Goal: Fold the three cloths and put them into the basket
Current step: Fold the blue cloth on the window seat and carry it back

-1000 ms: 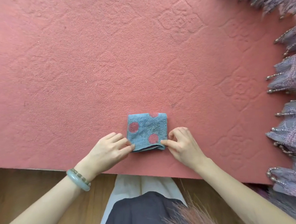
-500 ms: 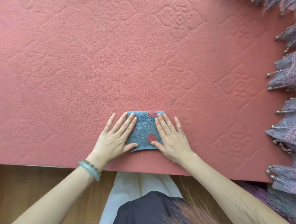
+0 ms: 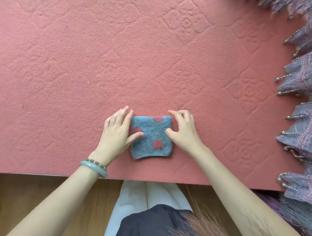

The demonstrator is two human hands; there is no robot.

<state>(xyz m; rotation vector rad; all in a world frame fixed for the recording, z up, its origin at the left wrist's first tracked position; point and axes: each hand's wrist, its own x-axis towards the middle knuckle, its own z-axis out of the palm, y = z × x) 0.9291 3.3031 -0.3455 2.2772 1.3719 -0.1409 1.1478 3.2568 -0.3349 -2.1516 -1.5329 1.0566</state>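
Now both hands are lifting off their flat press, left hand (image 3: pixel 116 132) and right hand (image 3: pixel 183 130) loosely open, flanking the folded cloth (image 3: pixel 151 136), nothing gripped; basket unseen.

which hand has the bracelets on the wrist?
The left hand, at the blue spotted cloth's left edge: a green bangle and a beaded bracelet sit on its wrist. The right hand's wrist is bare.

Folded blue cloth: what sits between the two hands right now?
Head view: only the folded blue cloth lies between the left hand and right hand; both touch its side edges.
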